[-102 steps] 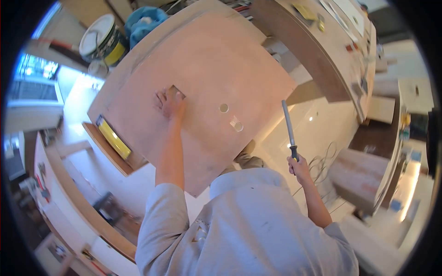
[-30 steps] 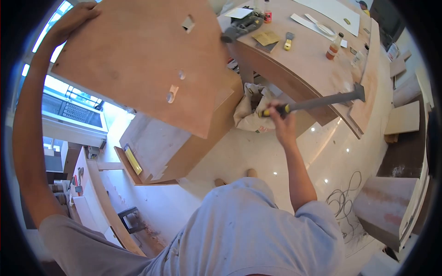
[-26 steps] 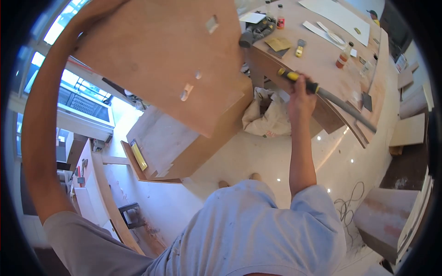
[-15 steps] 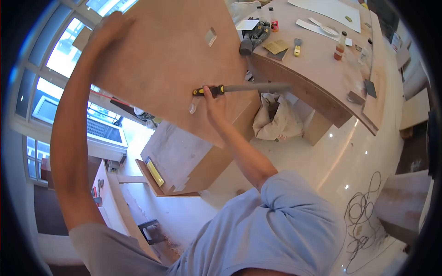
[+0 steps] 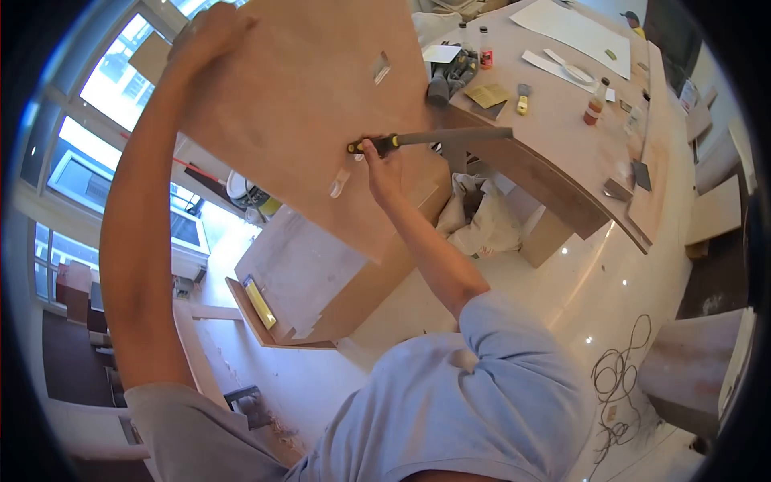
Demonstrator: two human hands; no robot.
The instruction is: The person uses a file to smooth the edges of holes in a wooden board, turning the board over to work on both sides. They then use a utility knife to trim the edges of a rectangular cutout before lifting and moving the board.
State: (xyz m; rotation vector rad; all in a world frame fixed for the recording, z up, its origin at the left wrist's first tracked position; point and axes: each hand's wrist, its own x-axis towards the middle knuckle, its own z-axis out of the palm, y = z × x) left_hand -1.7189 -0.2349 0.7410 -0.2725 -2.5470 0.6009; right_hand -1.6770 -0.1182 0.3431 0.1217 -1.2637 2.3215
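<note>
A large brown wooden board (image 5: 297, 104) stands tilted in front of me. My left hand (image 5: 210, 34) grips its upper left edge, the fingertips partly hidden. Around the black and yellow handle of a long metal file (image 5: 454, 136), my right hand (image 5: 384, 170) is closed with the thumb along the top. The file points right, its blade lying across the board's lower right part in this view. A rectangular cutout (image 5: 381, 69) pierces the board higher up, and a rounded slot (image 5: 339, 185) lies just left of my right hand.
Right of the board is a worktable (image 5: 554, 153) with bottles, a yellow-handled scraper (image 5: 524, 100) and sandpaper (image 5: 487, 96). A wooden box (image 5: 301, 273) stands below the board. A sack (image 5: 486, 221) and a coiled cable (image 5: 618, 377) lie on the floor.
My right hand and the file have moved slightly up against the board. My left hand keeps its hold on the edge. The whole view has shifted a little.
</note>
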